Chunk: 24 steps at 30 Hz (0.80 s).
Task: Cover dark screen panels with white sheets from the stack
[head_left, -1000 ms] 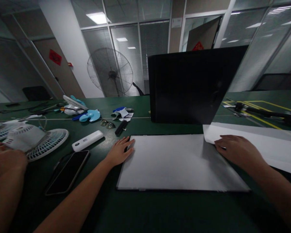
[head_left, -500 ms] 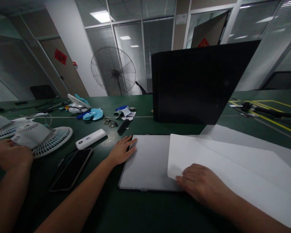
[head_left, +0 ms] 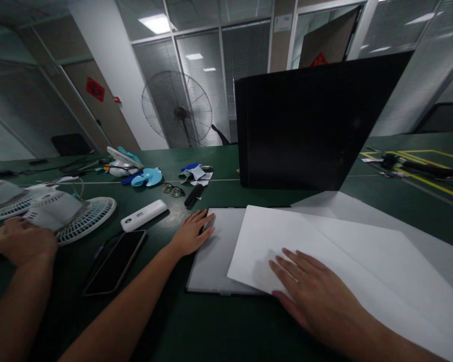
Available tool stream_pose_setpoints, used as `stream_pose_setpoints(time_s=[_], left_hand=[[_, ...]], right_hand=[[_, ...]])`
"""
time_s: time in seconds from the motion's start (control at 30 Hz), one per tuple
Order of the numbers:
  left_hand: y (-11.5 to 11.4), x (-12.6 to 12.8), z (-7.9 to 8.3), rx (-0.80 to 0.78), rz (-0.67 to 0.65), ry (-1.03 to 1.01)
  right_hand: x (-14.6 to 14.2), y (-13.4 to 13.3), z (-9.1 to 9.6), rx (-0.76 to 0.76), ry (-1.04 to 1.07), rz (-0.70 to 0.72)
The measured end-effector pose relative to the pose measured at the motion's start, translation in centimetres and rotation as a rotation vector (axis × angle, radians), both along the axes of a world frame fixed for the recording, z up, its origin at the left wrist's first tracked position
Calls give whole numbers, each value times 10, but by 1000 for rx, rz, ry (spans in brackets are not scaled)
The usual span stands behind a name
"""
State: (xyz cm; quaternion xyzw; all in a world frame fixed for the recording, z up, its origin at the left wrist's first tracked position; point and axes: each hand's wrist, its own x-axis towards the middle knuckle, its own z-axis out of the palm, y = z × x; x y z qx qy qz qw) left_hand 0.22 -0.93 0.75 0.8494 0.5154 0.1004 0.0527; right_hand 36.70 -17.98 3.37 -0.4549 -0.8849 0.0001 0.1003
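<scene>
Currently, panel [head_left: 216, 254]: part-covered by skewed white sheet [head_left: 302, 234], left strip bare.
Left hand [head_left: 191, 235]: at panel's left edge, gripping nothing.
Right hand [head_left: 319, 291]: spread flat atop sheet.

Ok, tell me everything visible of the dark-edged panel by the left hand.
The flat panel has a smooth, pale grey face, unmarked where visible, and a thin dark rim; its material is unclear. It lies on the green table. The left hand rests at its left edge, while white paper overlaps its right part.
</scene>
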Motion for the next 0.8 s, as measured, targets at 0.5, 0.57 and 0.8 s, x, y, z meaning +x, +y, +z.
stream_pose_setpoints(time_s=[0.5,0.57,0.8], left_hand=[[-1,2,1,-28,16,-5],[-1,3,1,-26,26,-9],[1,-1,-2,-12,-11,-18]], right_hand=[[-13,0,7,-396,56,123],[-13,2,11,-447,61,148],[-7,6,20,-426,105,180]])
